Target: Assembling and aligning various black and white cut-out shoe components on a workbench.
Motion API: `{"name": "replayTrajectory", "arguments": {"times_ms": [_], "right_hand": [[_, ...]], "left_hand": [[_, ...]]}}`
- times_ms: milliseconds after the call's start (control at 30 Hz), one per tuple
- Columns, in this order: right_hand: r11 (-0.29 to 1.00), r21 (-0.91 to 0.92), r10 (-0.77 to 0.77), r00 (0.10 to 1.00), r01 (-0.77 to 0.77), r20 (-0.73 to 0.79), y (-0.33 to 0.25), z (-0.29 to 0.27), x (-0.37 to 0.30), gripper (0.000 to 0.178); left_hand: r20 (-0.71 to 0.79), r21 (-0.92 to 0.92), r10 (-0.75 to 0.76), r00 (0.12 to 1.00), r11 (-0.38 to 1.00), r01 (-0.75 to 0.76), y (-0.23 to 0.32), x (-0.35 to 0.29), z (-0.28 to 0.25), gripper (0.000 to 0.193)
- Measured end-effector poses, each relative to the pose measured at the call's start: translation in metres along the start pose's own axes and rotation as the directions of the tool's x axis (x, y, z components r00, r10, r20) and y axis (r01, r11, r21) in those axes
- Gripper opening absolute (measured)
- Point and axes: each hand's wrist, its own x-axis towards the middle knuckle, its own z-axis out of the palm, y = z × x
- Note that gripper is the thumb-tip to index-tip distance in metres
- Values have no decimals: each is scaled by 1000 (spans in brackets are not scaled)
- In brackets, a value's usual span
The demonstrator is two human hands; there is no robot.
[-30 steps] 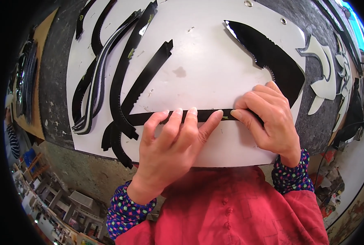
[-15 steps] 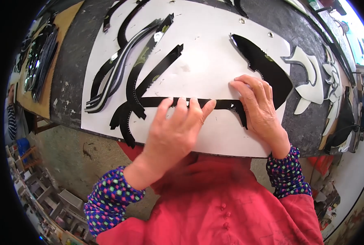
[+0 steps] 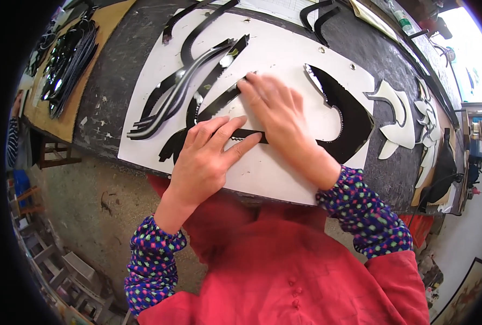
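Black notched-edge strips lie on a white sheet (image 3: 284, 49). My left hand (image 3: 203, 160) rests with fingers spread over a horizontal black strip (image 3: 246, 134), which its fingers and my right arm partly cover. Slightly blurred, my right hand (image 3: 276, 108) stretches its fingers onto the upper end of a slanting black strip (image 3: 219, 103). To the right, a broad curved black piece (image 3: 354, 116) has small notches along its inner edge. On the left lies a bent bundle of glossy grey-black strips (image 3: 173, 103), beside other curved black strips.
The white sheet lies on a dark, scuffed table (image 3: 101, 122). White cut shapes (image 3: 400, 108) sit at the right. A stack of glossy black pieces (image 3: 70, 70) rests on brown board (image 3: 108, 24) at the left. A bottle (image 3: 405, 23) stands at the far right.
My right hand has left the right end of the horizontal strip and moved up and left to the slanting strip. My left hand has shifted left along the horizontal strip. The view has shifted slightly.
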Motion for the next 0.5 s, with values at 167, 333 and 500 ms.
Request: {"name": "replayTrajectory", "arguments": {"times_ms": [167, 333, 500], "right_hand": [[971, 161, 181, 984, -178, 1, 7, 17, -1, 63], [994, -25, 103, 993, -105, -66, -9, 13, 6, 66], [966, 120, 245, 961, -230, -129, 9, 16, -2, 52]], "left_hand": [[-17, -31, -14, 1000, 999, 14, -4, -7, 1, 51], [-36, -63, -43, 998, 997, 40, 3, -1, -5, 44], [-81, -41, 2, 997, 999, -5, -5, -3, 3, 42]]}}
